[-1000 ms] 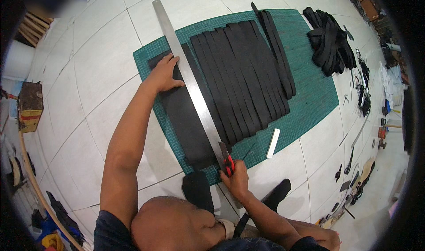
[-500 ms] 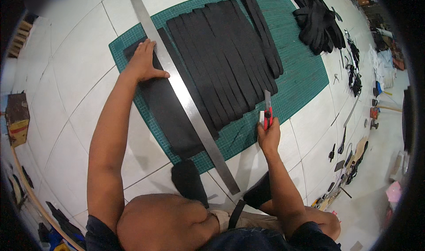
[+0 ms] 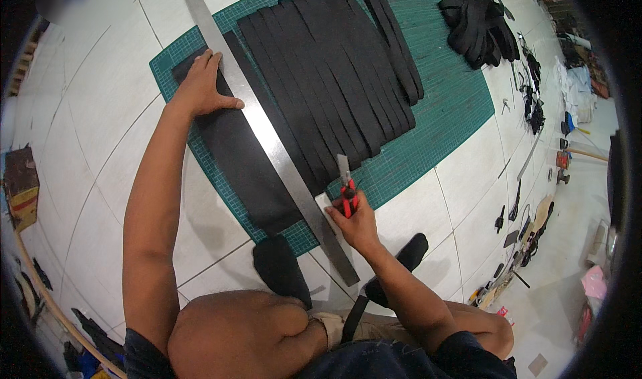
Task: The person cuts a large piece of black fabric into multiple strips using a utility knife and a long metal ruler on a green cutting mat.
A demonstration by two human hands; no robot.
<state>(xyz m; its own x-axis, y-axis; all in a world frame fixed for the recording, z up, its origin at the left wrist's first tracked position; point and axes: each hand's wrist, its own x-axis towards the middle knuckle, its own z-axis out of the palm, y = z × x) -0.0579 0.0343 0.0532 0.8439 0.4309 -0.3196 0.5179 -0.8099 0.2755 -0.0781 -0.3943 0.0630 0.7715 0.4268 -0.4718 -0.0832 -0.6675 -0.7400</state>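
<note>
A long metal ruler (image 3: 267,135) lies aslant over a piece of black fabric (image 3: 237,161) on the green cutting mat (image 3: 441,135). My left hand (image 3: 202,88) rests flat at its upper part, fingers and thumb spread, touching ruler and fabric. My right hand (image 3: 358,228) is closed round a red and black utility knife (image 3: 348,198), blade out and pointing away from me. A small white block (image 3: 326,207) is in the same hand, beside the ruler's right edge; its kind I cannot make out. Cut black strips (image 3: 321,71) lie side by side right of the ruler.
A folded bundle of black strips (image 3: 394,44) lies right of the row. Farther right on the white tiles is a heap of black strips (image 3: 478,28). Assorted tools and cords (image 3: 533,105) line the right side. My socked feet (image 3: 281,265) are at the mat's near edge.
My right hand has moved left with the knife and white block, from the strips' near right corner to beside the ruler. My left hand stays on the ruler. The view has shifted slightly.
</note>
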